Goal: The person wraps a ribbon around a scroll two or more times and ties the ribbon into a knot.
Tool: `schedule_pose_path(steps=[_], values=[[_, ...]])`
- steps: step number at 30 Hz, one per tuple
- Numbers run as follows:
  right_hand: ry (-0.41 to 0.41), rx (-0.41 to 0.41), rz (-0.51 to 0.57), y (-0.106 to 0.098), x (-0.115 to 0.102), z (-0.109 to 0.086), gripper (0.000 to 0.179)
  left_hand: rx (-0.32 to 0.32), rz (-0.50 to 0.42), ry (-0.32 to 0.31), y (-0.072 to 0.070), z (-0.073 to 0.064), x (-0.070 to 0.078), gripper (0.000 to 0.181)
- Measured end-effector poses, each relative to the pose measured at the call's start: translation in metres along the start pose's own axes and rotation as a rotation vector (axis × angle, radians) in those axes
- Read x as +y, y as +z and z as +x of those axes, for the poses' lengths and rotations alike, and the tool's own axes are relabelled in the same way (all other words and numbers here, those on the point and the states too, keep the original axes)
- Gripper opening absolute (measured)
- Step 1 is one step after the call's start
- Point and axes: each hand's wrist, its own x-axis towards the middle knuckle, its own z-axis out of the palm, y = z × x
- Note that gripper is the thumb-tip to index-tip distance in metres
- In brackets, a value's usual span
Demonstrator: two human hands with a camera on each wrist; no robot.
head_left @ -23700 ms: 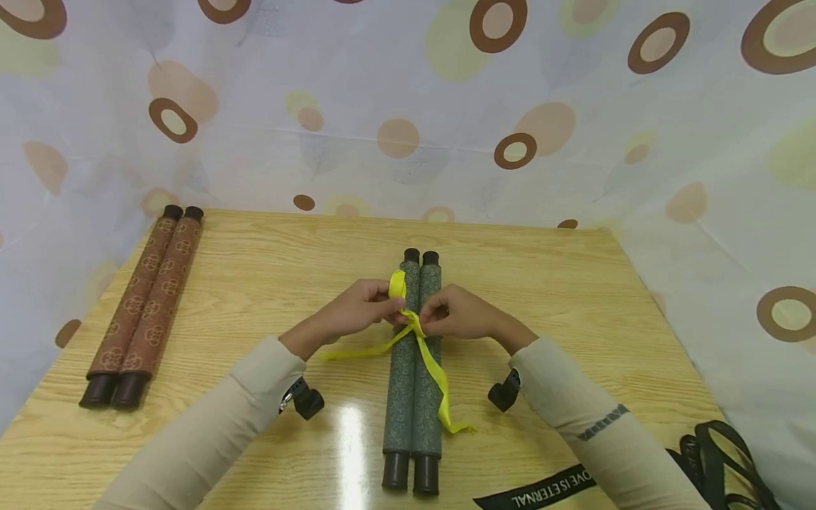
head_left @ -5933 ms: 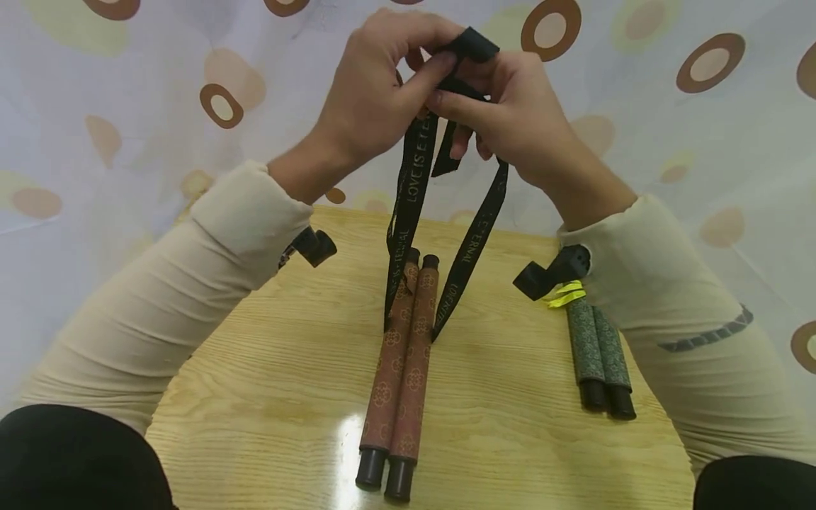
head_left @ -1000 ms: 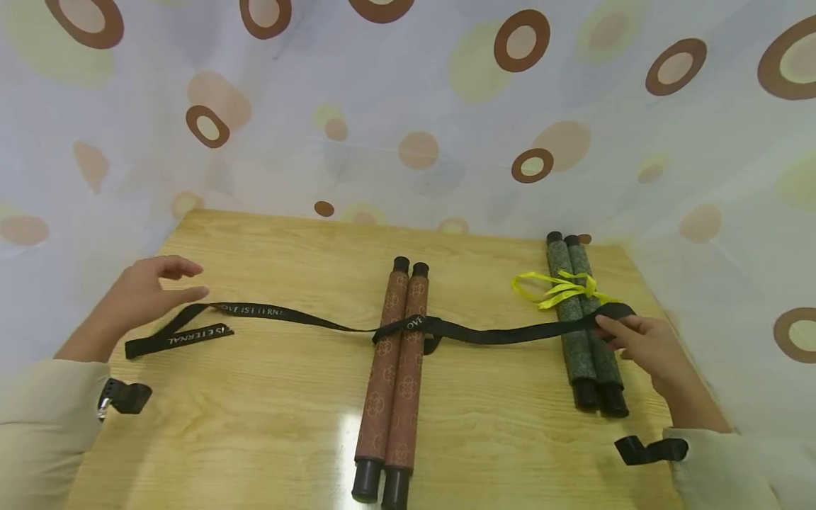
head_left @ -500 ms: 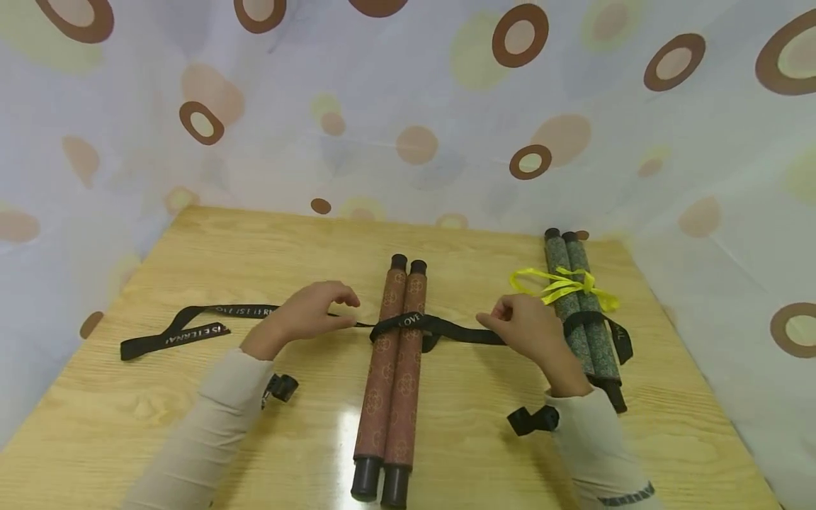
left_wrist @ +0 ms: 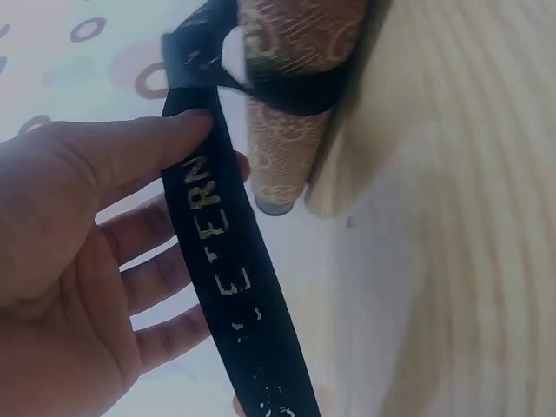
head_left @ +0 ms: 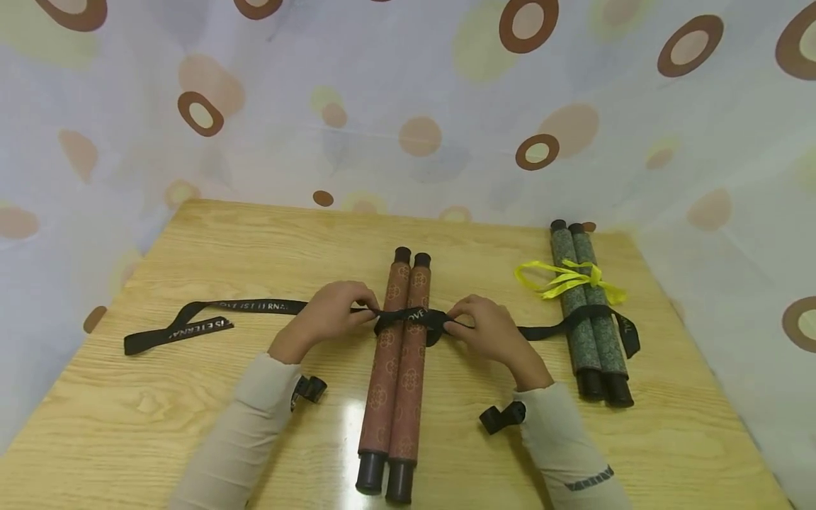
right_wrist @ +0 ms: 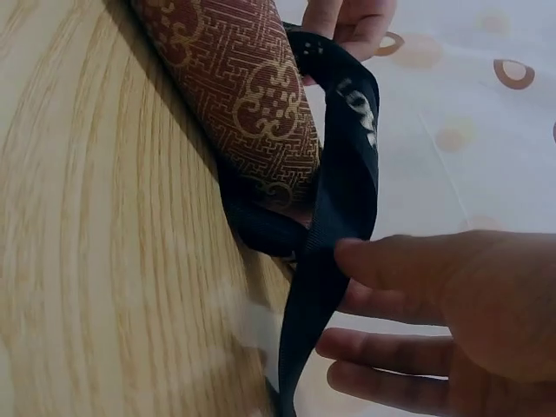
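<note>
Two red-brown patterned scrolls with dark end knobs lie side by side mid-table. A black ribbon printed with white letters crosses over them and passes round them. Just left of the scrolls, my left hand pinches the ribbon; in the left wrist view the thumb presses on the lettered ribbon. On the other side my right hand pinches the ribbon close to the scrolls, and the right wrist view has thumb and fingers on the twisted ribbon. Its long ends trail out to both sides.
Two green scrolls tied with a yellow ribbon lie at the right; the black ribbon's right end drapes over them. The other end lies folded at the left. A patterned curtain hangs behind the wooden table.
Earlier, the yellow ribbon was being tied round the green scrolls; later the black ribbon was held up. In the last second both hands came inward from the ribbon's ends and pinched it beside the red-brown scrolls.
</note>
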Motion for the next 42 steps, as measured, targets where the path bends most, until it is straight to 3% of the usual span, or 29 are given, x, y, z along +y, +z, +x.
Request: schedule_pose_path(steps=[8, 13, 21, 25, 28, 33, 39, 42], values=[[-0.023, 0.013, 0.000, -0.014, 0.004, -0.001, 0.015, 0.029, -0.094, -0.039, -0.009, -0.006, -0.012, 0.010], [-0.047, 0.000, 0.042, -0.027, 0.012, -0.007, 0.013, 0.044, -0.085, -0.080, -0.016, -0.010, -0.020, 0.009], [-0.070, -0.161, 0.143, -0.040, 0.031, -0.010, 0.012, -0.060, -0.014, -0.135, -0.024, -0.015, -0.033, 0.010], [-0.087, -0.201, 0.176, -0.039, 0.037, -0.010, 0.011, -0.094, -0.013, -0.148, -0.023, -0.015, -0.043, 0.011], [-0.101, -0.203, 0.177, -0.037, 0.039, -0.010, 0.011, -0.119, -0.175, -0.136, -0.024, -0.017, -0.052, 0.011], [-0.078, -0.165, 0.183, -0.035, 0.040, -0.010, 0.010, -0.103, -0.666, -0.075, -0.032, -0.026, -0.057, 0.010], [-0.067, -0.220, 0.200, -0.029, 0.040, -0.005, 0.012, 0.006, -1.179, 0.220, -0.020, -0.017, -0.037, 0.018], [-0.045, -0.224, 0.202, -0.030, 0.041, -0.004, 0.015, 0.064, -1.288, 0.304, -0.009, -0.009, -0.023, 0.016]])
